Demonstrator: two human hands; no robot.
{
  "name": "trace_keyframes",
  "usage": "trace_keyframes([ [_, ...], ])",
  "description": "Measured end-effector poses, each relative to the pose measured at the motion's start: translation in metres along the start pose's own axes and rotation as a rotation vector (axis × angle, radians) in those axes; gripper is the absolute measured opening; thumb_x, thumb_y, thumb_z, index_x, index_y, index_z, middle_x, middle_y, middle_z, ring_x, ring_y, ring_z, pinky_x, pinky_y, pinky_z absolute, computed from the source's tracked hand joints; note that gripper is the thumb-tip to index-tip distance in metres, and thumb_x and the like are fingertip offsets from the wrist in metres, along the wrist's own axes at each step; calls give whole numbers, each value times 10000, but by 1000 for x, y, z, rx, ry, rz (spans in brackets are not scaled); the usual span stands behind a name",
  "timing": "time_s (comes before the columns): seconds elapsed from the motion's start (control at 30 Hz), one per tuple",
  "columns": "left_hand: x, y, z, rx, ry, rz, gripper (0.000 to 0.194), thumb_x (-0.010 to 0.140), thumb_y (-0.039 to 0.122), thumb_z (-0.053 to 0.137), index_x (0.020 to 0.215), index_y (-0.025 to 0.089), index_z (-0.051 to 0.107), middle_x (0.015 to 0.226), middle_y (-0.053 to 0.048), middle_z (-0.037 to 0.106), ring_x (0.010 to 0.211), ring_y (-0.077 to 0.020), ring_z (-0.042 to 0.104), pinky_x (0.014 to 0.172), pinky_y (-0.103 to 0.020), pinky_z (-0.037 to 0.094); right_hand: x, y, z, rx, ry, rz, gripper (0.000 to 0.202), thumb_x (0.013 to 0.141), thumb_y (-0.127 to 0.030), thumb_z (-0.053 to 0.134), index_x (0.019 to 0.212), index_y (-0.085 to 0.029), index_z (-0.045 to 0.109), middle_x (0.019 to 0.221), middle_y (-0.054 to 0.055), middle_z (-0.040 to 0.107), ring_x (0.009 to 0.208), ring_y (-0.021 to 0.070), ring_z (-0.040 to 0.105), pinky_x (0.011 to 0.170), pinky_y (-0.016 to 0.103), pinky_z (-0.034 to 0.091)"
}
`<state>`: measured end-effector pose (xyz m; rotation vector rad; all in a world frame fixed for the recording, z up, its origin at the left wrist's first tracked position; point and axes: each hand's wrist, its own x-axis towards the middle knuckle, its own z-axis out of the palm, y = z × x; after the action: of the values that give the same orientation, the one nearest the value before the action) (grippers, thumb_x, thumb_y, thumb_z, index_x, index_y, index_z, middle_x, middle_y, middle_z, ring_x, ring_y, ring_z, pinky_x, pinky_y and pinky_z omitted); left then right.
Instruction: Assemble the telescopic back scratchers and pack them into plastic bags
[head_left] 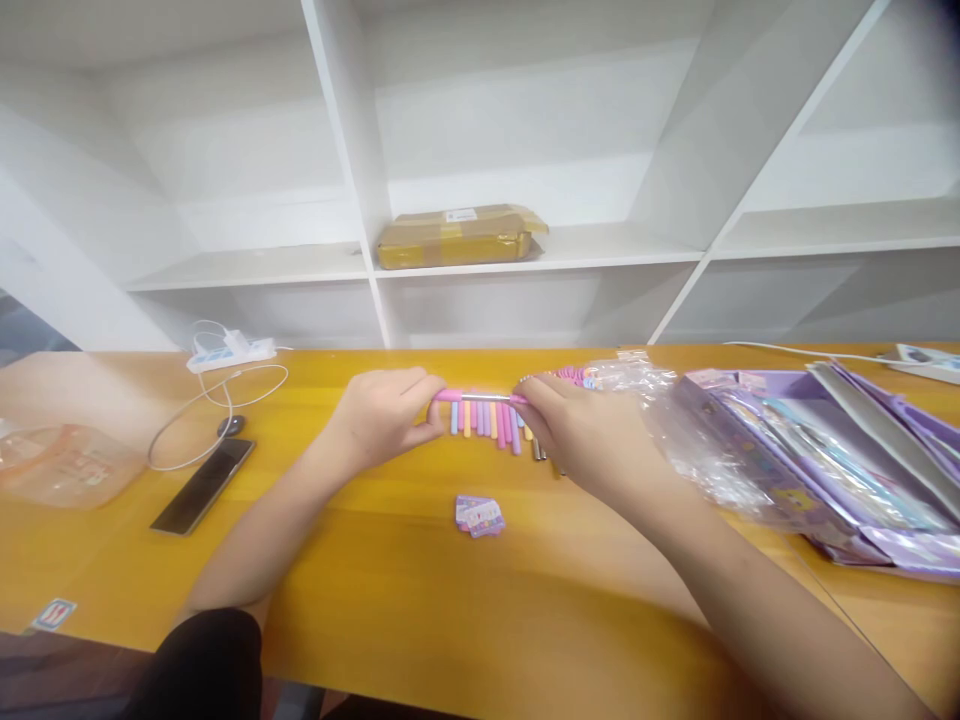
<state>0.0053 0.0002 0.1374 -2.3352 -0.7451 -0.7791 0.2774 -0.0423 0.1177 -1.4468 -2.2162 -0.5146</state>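
A slim pink stick with a silver middle [484, 398], like a pen, is stretched level between my two hands above the table. My left hand [386, 415] pinches its left pink end between thumb and fingers. At the other end, my right hand [596, 430] is closed on the pink tip, its fingers partly hidden. Just beyond and below lies a row of pastel sticks [484, 420] in blue, yellow, pink and purple. Some silver pieces [538, 452] show beside my right hand. Nearer to me lies a small pile of purple printed cards [480, 515].
Clear plastic wrapping [697, 450] and an open purple box [810, 520] with packets stand at right. Leftward are a phone [202, 487], a dark mouse-like object [232, 426], a power strip [232, 354] and an orange-tinted bag [71, 465]. A taped parcel [457, 240] sits on the shelf.
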Motion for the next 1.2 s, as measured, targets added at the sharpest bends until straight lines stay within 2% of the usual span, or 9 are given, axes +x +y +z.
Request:
trace_keyframes([
  [0.2, -2, 6, 5, 35, -14, -21, 134, 929, 217, 535, 862, 210, 650, 699, 24, 699, 543, -129, 586, 492, -305, 244, 1, 1, -5, -112, -71, -37, 160, 981, -114, 478, 901, -185, 597, 783, 15, 623, 557, 123, 400, 544, 283, 87],
  [0.33, -5, 4, 7, 54, -95, -63, 160, 909, 248, 527, 772, 206, 600, 601, 21, 636, 483, -135, 520, 483, -299, 186, 3, -2, -8, -130, -153, -37, 184, 889, -32, 499, 924, -185, 596, 802, 17, 616, 550, 123, 354, 552, 285, 89],
  [0.47, -7, 1, 8, 63, -174, -106, 184, 902, 269, 527, 731, 205, 556, 553, 13, 593, 466, -140, 477, 493, -293, 143, 4, -3, -8, -150, -168, -60, 210, 885, -17, 483, 940, -182, 599, 812, 18, 613, 531, 120, 297, 564, 295, 91],
  [0.63, -8, -5, 12, 100, -220, -122, 284, 980, 349, 539, 738, 202, 562, 555, -5, 591, 477, -138, 454, 512, -291, 122, 2, 3, -4, -194, -118, -96, 227, 877, -19, 496, 972, -177, 629, 811, 27, 622, 554, 135, 356, 557, 293, 105],
  [0.77, -9, -16, 13, 142, -255, -161, 448, 1074, 427, 486, 698, 193, 551, 544, -21, 580, 470, -133, 426, 528, -289, 106, 1, 11, 3, -242, -17, -133, 343, 850, 10, 495, 1075, -182, 667, 813, 21, 637, 578, 144, 393, 563, 297, 113],
  [0.87, -10, -26, 11, 171, -277, -202, 537, 1088, 525, 461, 682, 188, 559, 559, -34, 585, 476, -137, 439, 531, -295, 109, 1, 19, 6, -253, 69, -157, 357, 909, -12, 474, 1146, -184, 678, 849, 26, 665, 597, 142, 406, 580, 299, 125],
  [0.93, -11, -34, 10, 201, -253, -225, 560, 1083, 557, 454, 677, 190, 572, 573, -42, 587, 494, -149, 455, 533, -305, 120, 0, 27, 6, -260, 124, -154, 355, 946, -32, 463, 1175, -190, 683, 890, 31, 688, 608, 136, 405, 595, 301, 135],
  [1.03, -11, -51, 11, 252, -149, -263, 557, 1075, 549, 467, 657, 195, 573, 583, -50, 574, 528, -165, 469, 543, -316, 153, 0, 46, 2, -298, 198, -102, 385, 958, -40, 458, 1212, -213, 689, 931, 29, 705, 634, 138, 403, 610, 307, 150],
  [1.2, -16, -94, 11, 299, 16, -311, 537, 1034, 524, 545, 611, 199, 488, 564, -32, 495, 542, -164, 421, 575, -320, 168, -2, 94, -11, -337, 223, 27, 464, 954, -53, 450, 1252, -285, 722, 1016, 24, 741, 685, 146, 414, 611, 301, 201],
])
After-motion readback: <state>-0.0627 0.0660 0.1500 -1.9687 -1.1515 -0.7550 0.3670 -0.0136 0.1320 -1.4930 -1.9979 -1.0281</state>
